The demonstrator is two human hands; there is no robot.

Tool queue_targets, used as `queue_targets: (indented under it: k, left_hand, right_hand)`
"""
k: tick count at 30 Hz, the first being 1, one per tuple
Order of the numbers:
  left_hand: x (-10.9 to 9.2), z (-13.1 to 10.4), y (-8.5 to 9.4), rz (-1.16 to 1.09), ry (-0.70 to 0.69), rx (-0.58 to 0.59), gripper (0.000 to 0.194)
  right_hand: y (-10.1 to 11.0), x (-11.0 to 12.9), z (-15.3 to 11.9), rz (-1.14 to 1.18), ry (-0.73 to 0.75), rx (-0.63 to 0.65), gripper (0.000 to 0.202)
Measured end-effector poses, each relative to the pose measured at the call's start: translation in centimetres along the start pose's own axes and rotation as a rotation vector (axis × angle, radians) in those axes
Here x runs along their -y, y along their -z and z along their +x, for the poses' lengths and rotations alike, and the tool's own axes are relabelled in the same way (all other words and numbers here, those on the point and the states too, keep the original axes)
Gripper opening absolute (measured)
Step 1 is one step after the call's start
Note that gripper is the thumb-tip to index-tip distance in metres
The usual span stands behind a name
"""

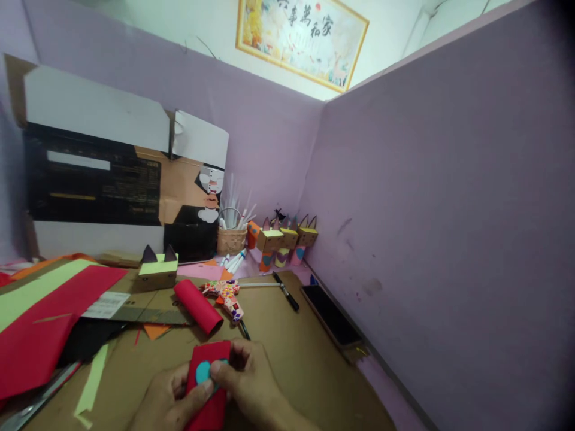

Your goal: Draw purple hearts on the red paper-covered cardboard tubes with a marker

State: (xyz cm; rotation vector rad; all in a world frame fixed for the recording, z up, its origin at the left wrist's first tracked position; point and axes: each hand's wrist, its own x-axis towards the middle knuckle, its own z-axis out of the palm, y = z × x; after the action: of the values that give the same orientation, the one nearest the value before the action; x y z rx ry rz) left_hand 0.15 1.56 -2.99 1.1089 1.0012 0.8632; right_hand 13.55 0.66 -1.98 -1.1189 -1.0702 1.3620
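A flat-looking red paper piece [207, 413] is held low in front of me, with blue round shapes [203, 372] on its face. My left hand [168, 398] grips its left edge, the thumb lying across the front by the blue. From the right, my right hand [247, 374] holds the same piece, its thumb pressing on the blue and its fingers behind the edge. Just beyond lies a red paper tube [197, 306]. Beside that tube rests a flower-patterned glue gun [227, 296] with a white glue stick in its back.
A small cardboard cat-eared box [158, 275] sits beyond the tube. Coloured paper sheets [49, 326] cover the left side. A pen [286, 292] and a phone [331, 314] lie to the right. Several cat-headed figures [270, 240] and a basket [232, 240] stand at the back.
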Motion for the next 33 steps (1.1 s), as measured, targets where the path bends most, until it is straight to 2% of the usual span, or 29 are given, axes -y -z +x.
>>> queue_targets:
  k: [5, 10, 15, 19, 25, 28, 33]
  left_hand:
    - [0.09, -0.07, -0.50, 0.011, 0.006, -0.010, 0.042]
    - [-0.20, 0.03, -0.70, -0.017, -0.040, 0.003, 0.045]
    - [0.11, 0.23, -0.54, -0.081, -0.036, 0.005, 0.040]
    - [0.02, 0.25, -0.35, -0.090, -0.008, -0.010, 0.037]
    - [-0.10, 0.33, -0.20, -0.111, 0.021, 0.043, 0.037]
    - [-0.13, 0.25, -0.21, -0.110, -0.005, 0.068, 0.037]
    - [-0.28, 0.05, -0.43, -0.144, -0.010, 0.036, 0.038]
  right_hand:
    - [0.20, -0.18, 0.18, 0.005, 0.054, 0.024, 0.034]
    - [0.48, -0.14, 0.13, -0.085, 0.028, 0.100, 0.056]
    - [0.76, -0.82, 0.39, -0.125, -0.015, 0.044, 0.065]
    - [0.87, -0.86, 0.36, -0.073, -0.054, -0.005, 0.067]
    - [0.93, -0.53, 0.33, -0.099, -0.062, 0.050, 0.060]
    - [0.82, -0.43, 0.24, -0.148, -0.041, 0.079, 0.055]
    - [0.76, -0.93, 0.35, -0.156, 0.019, 0.039, 0.045]
